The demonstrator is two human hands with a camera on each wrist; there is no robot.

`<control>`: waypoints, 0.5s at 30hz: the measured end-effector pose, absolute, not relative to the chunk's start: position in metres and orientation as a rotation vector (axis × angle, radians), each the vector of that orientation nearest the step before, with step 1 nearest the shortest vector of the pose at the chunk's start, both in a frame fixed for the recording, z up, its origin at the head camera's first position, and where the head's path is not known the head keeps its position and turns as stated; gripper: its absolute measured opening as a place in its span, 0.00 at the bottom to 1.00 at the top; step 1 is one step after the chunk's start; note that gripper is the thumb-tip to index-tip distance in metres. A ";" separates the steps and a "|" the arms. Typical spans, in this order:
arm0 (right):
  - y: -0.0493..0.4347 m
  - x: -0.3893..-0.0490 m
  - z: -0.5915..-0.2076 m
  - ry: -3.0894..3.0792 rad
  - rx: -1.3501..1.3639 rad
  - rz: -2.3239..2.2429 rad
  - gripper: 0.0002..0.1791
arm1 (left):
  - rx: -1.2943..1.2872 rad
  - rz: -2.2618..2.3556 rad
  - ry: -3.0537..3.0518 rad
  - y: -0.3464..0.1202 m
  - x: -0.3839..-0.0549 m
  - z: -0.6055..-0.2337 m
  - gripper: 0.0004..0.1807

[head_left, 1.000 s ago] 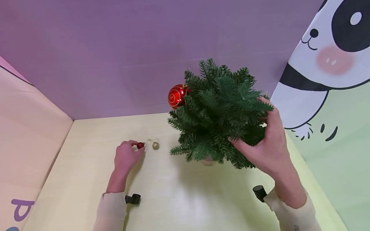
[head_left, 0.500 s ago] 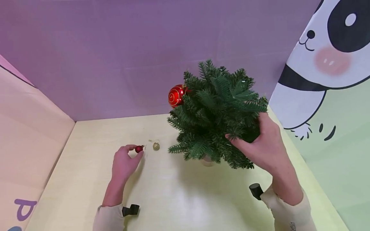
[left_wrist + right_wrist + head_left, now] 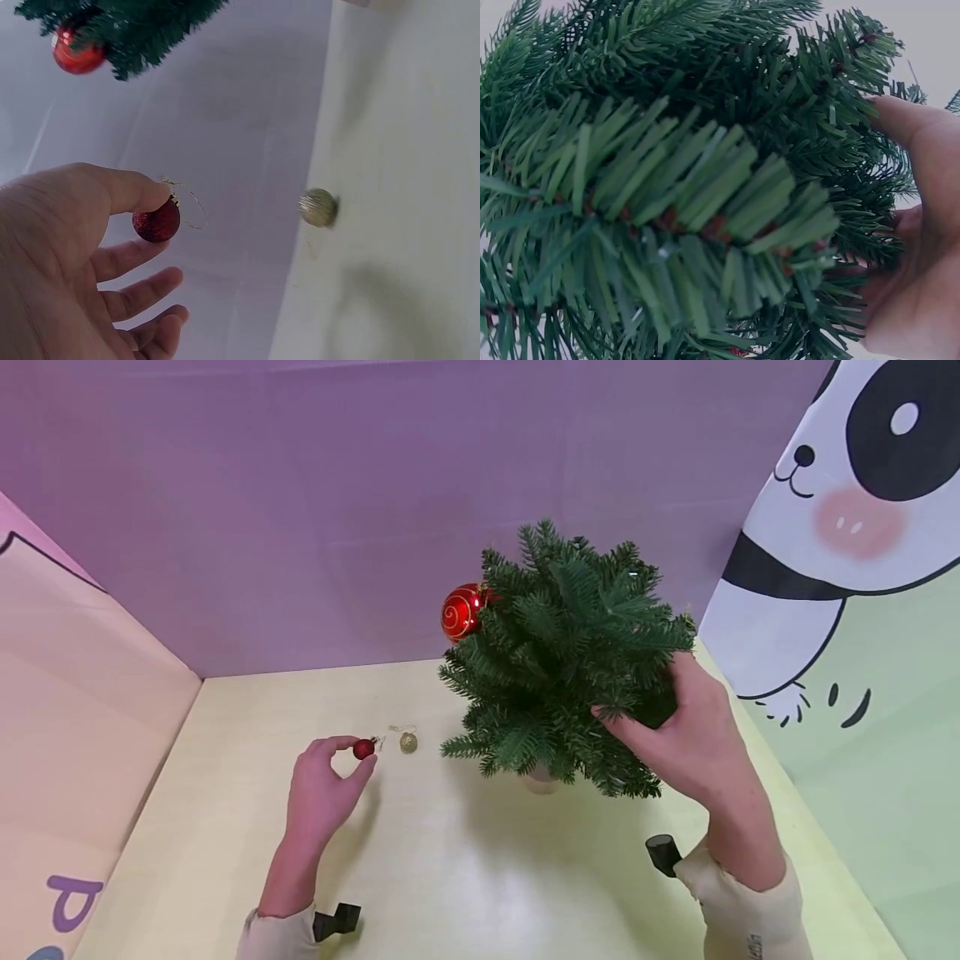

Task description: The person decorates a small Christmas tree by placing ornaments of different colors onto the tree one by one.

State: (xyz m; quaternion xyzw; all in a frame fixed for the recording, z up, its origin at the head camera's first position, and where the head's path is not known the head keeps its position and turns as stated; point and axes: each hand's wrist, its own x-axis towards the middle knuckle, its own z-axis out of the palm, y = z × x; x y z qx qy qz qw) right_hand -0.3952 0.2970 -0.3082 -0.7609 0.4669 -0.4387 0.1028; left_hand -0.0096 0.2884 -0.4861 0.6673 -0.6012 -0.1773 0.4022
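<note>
My left hand pinches a small glittery red Christmas bauble between thumb and index finger, and a thin gold loop hangs from its cap. In the left wrist view the other fingers are loosely bent below it. A small gold bauble lies on the table just right of that hand, its string behind it. The little green Christmas tree carries a large shiny red bauble with a gold swirl on its left side. My right hand grips the tree's right side, its fingers partly hidden among the branches.
A pale wooden table lies under everything. A purple backdrop closes the far side, a pinkish panel the left. A panda-printed panel stands close on the right. The tree's base shows under the branches.
The left hand has lifted the small red bauble off the table and drawn back slightly. My right hand's fingers have slid lower and deeper into the branches.
</note>
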 end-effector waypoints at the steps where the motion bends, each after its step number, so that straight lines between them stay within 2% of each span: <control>1: 0.297 -0.395 -0.308 1.388 -2.245 -1.290 0.29 | 1.673 -0.442 -1.522 0.290 -0.011 -0.483 0.17; 15: 0.297 -0.394 -0.306 1.436 -2.243 -1.238 0.28 | 1.569 -0.408 -1.501 0.314 -0.026 -0.450 0.14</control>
